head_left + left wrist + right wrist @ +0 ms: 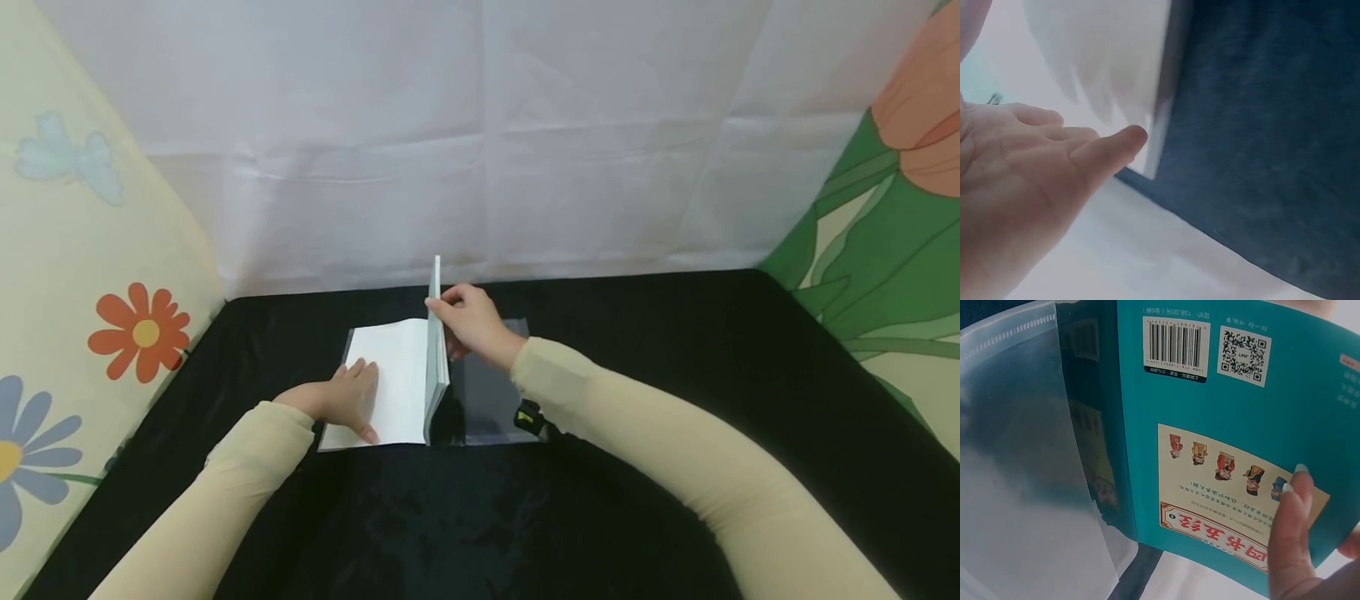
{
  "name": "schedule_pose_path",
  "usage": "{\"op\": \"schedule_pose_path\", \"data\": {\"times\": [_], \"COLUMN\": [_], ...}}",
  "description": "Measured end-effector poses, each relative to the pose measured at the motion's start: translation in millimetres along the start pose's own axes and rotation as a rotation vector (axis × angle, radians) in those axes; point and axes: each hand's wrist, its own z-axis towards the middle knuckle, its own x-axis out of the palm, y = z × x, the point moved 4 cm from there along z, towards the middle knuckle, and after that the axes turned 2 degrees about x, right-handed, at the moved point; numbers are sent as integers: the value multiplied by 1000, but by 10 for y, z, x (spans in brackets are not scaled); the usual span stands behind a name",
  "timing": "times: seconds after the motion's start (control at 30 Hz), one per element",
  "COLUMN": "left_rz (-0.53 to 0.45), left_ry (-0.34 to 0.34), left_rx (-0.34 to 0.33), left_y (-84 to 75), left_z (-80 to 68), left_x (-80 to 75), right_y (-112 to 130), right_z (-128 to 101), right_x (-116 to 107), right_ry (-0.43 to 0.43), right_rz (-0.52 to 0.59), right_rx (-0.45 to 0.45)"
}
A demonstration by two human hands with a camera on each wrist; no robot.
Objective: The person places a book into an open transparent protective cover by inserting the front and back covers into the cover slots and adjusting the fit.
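A book stands partly open on the table in the head view, with its page block point(437, 358) raised on edge. My right hand point(474, 323) pinches the upper part of that block between thumb and fingers. In the right wrist view its teal back cover point(1229, 406) shows a barcode, a QR code and small cartoon figures; my fingers point(1291, 531) press on it. Flat on the left lies a white page or inner cover point(401, 379), on which my left hand point(348, 400) rests with fingers extended. To the right spreads a clear plastic book cover flap point(491, 404).
Black cloth point(480, 525) covers the table. Behind it hangs a white creased backdrop point(480, 150). Panels with printed flowers point(146, 333) stand at both sides. A small black and yellow device point(529, 418) shows beneath my right sleeve, near the plastic flap.
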Motion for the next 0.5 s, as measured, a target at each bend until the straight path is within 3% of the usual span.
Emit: {"op": "schedule_pose_path", "data": {"times": [0.17,0.4,0.5], "left_rz": [-190,-663,-815], "left_ry": [-40,-113,-126], "left_rx": [61,139,224], "left_y": [-69,-299,-454], "left_z": [-95,-184,-215], "left_x": [-135,-248,-255], "right_y": [12,17,23], "right_z": [-12,0,5], "right_x": [23,42,43], "right_ry": [-4,-2,0], "right_rz": [-7,-26,-28], "right_rx": [-4,-14,-13]}}
